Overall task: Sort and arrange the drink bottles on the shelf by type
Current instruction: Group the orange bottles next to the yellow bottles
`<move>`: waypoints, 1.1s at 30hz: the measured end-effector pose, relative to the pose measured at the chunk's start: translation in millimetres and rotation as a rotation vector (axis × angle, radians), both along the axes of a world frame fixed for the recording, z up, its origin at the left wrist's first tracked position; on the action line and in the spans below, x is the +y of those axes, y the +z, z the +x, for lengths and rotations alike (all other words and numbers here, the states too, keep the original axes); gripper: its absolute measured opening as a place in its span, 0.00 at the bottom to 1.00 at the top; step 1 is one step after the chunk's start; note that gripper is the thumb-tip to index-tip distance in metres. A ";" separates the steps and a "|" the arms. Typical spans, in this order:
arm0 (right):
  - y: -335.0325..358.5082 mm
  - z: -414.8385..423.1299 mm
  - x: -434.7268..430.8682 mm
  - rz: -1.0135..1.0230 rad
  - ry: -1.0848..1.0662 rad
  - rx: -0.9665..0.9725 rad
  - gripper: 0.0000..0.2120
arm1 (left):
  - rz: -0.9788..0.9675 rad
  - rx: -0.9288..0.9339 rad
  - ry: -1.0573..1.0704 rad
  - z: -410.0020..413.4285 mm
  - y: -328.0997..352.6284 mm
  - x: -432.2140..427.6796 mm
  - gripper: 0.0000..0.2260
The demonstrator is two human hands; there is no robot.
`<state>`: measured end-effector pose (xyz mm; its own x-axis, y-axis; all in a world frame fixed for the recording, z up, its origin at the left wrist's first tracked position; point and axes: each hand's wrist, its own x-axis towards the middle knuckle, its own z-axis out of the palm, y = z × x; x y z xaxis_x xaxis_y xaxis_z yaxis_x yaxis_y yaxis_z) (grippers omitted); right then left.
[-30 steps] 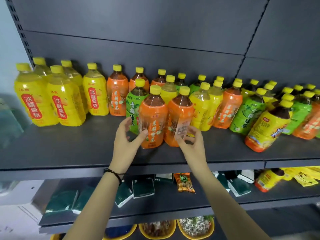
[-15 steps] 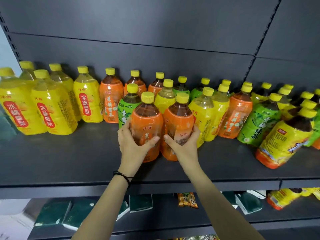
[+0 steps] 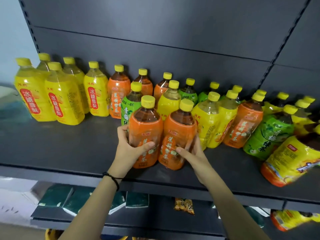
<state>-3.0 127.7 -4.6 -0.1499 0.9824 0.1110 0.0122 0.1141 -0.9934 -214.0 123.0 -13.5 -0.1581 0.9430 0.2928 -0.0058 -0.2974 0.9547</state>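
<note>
Jutting from grey back panel (image 3: 173, 23), dark shelf (image 3: 69, 149).

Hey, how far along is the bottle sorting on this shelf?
Done: the yellow bottles stand grouped at the left end, with a few orange bottles beside them. In hand: the left hand grips one front orange bottle, the right hand its neighbour. Left: the mixed bottles on the right, green, yellow and orange together.

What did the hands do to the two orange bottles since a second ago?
The left hand closed around the left orange bottle and the right hand around the right orange bottle; a second ago they only touched them. Both bottles stand about where they were on the shelf. The yellow bottles at the left stayed put.
</note>
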 end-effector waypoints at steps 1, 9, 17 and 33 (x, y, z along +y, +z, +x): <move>-0.4 -2.5 -1.1 0.000 0.009 0.009 0.38 | 0.006 -0.020 -0.001 1.2 -0.4 -3.1 0.35; -0.1 -24.3 -4.2 0.063 -0.110 0.007 0.46 | -0.009 0.018 0.086 -14.7 -1.5 -23.2 0.36; -2.0 -66.2 -12.6 0.051 -0.039 0.030 0.40 | 0.006 -0.024 0.061 -59.2 -4.5 -27.8 0.40; -2.2 -214.5 14.0 0.060 0.051 0.049 0.40 | 0.004 -0.061 0.017 -207.1 3.6 6.0 0.43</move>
<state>-217.6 141.7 -6.8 -0.1921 0.9652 0.1775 -0.0437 0.1723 -0.9841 -421.1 128.9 -9.9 -0.1923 0.9388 0.2857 -0.0589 -0.3017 0.9516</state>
